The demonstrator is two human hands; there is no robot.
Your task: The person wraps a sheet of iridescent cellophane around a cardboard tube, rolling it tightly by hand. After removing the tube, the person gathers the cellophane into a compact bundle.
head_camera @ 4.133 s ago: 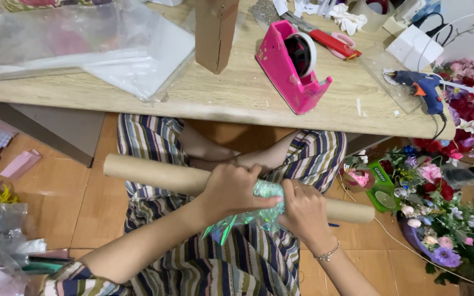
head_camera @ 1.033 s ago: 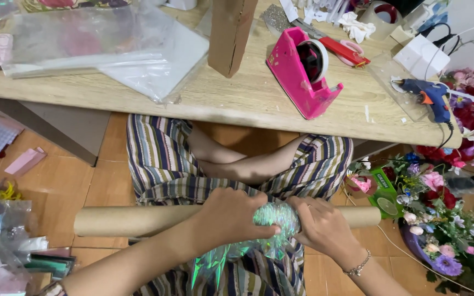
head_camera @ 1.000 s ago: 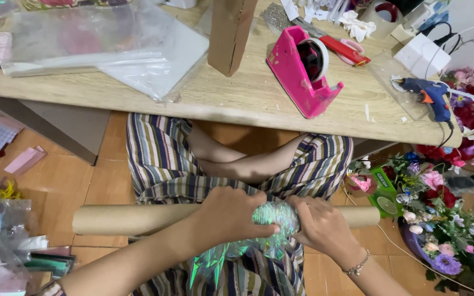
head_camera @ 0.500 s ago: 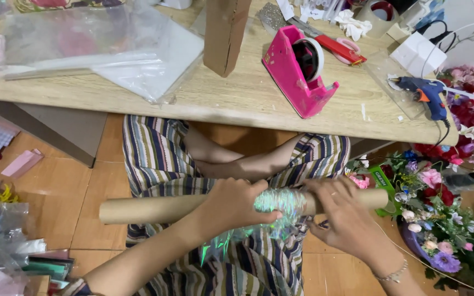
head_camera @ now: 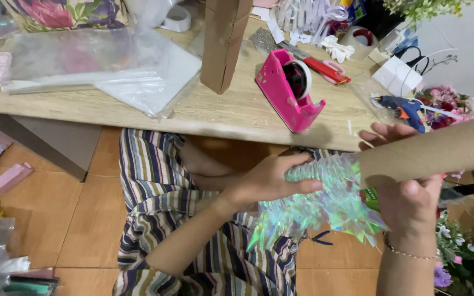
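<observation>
My right hand (head_camera: 407, 186) grips a long brown cardboard tube (head_camera: 440, 151) that now points up and to the right. My left hand (head_camera: 272, 178) holds a scrunched band of shiny iridescent green film (head_camera: 325, 203) at the tube's near end. The film fans out downward in pointed folds over my lap. I sit at a wooden table (head_camera: 193, 109) in striped clothing.
On the table stand a pink tape dispenser (head_camera: 289, 90), a tall brown cardboard box (head_camera: 223, 41), clear plastic sheets (head_camera: 100, 68) and a blue glue gun (head_camera: 404, 107). Flowers (head_camera: 462, 263) fill the floor at the right. Small pliers (head_camera: 319, 237) lie on the floor tiles.
The tube lay level across my lap with the film around its middle. It has slid to the right and tipped upward, so the film now sits at its left end.
</observation>
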